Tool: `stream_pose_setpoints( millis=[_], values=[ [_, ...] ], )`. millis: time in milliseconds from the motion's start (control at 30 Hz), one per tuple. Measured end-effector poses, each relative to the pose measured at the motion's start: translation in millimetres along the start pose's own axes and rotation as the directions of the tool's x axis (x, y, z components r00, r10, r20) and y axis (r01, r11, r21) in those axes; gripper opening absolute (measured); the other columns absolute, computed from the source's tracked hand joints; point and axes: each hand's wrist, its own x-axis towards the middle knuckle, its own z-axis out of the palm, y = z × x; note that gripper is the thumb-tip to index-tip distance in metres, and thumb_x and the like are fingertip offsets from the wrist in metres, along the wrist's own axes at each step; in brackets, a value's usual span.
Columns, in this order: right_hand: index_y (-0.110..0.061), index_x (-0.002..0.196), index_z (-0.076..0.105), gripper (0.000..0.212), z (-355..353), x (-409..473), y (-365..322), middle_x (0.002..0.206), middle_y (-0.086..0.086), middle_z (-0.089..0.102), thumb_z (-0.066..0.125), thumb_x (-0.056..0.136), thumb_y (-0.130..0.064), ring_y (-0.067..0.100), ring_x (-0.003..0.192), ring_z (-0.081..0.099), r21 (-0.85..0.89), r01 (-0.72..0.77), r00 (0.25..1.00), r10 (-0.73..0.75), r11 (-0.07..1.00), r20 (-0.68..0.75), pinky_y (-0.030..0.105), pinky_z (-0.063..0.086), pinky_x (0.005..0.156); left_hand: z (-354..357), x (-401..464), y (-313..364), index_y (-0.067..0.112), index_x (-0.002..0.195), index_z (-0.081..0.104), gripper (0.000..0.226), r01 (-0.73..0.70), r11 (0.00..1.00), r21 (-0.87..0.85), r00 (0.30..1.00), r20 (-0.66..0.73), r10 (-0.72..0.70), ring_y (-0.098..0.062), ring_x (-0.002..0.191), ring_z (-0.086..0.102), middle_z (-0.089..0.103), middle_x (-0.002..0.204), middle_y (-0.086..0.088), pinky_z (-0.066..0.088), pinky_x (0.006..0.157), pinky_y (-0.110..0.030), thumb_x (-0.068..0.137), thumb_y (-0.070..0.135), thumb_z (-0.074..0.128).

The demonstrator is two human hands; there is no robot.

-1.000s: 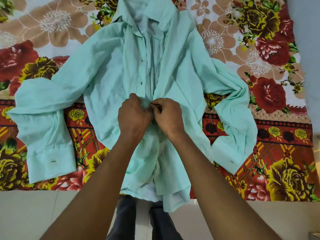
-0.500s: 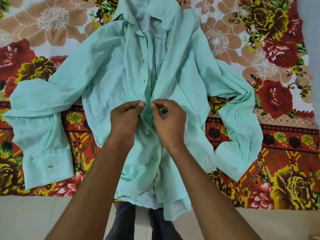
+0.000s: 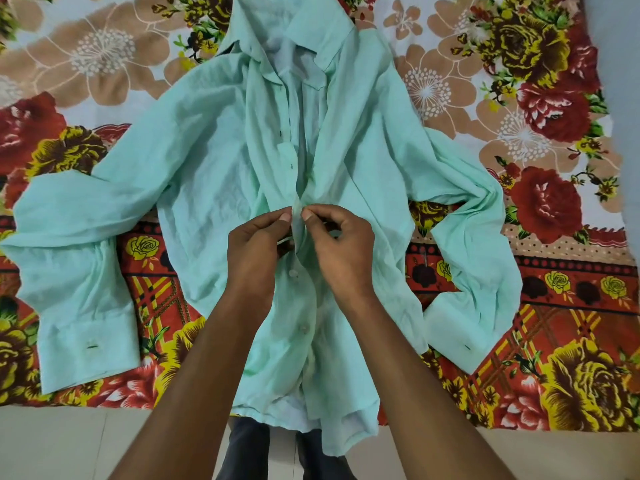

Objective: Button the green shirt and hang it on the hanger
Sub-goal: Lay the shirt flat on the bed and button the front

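A flowered bedsheet (image 3: 519,133) covers the bed under me, red, yellow and tan blooms on white, with a checked red band along its near edge. Past that edge runs pale floor (image 3: 69,445), and my dark trouser legs (image 3: 247,448) show below the shirt's hem.

The green shirt (image 3: 214,161) lies front up on the sheet, collar away from me, hem hanging over the bed's edge toward me. Both sleeves spread outward and bend back toward me, their cuffs flat on the sheet. The upper front is open; two lower buttons (image 3: 294,273) near me sit closed on the placket.

My left hand (image 3: 254,247) and right hand (image 3: 341,251) meet at the middle of the placket, just above those buttons. The fingers of each are curled, thumb and forefinger tips pinching the front edges of the cloth together between them. Whether a button sits inside the pinch I cannot tell.
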Motion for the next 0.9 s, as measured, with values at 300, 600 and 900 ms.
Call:
stream_pose_setpoints(
  millis=[300,600,900],
  values=[
    [-0.021,0.101,0.082,0.017,-9.6,1.3,0.0,0.093,-0.013,0.078,0.068,0.099,-0.03,-0.001,0.09,0.069,-0.095,0.088,0.988,-0.075,0.992,0.134,0.016,0.054,0.084,1.8,7.0,3.8,0.006,0.097,0.08,0.014,-0.108,0.955,0.275,0.992,-0.027,0.12,-0.025,0.091,0.078,0.08,0.09,-0.013,0.062,0.09,-0.036,0.084,0.011,0.081],
    [-0.018,0.095,0.079,0.016,-15.0,15.7,2.1,0.085,-0.011,0.076,0.066,0.099,-0.025,0.001,0.081,0.069,-0.18,0.074,0.993,-0.055,0.981,0.107,0.009,0.05,0.073,12.8,8.6,3.5,0.005,0.092,0.079,0.006,-0.002,0.987,0.162,0.999,-0.041,0.009,-0.021,0.08,0.073,0.078,0.086,-0.014,0.061,0.078,-0.028,0.086,0.007,0.078],
    [-0.023,0.095,0.079,0.007,-14.6,41.5,-5.9,0.09,-0.011,0.074,0.074,0.091,-0.024,0.0,0.079,0.064,-0.395,0.292,0.95,-0.216,0.871,0.226,0.015,0.051,0.078,10.7,28.1,12.9,0.025,0.092,0.065,0.033,-0.273,0.644,0.714,0.829,-0.165,0.534,-0.003,0.078,0.063,0.066,0.08,0.011,0.047,0.071,-0.018,0.082,0.055,0.074]
  ],
)
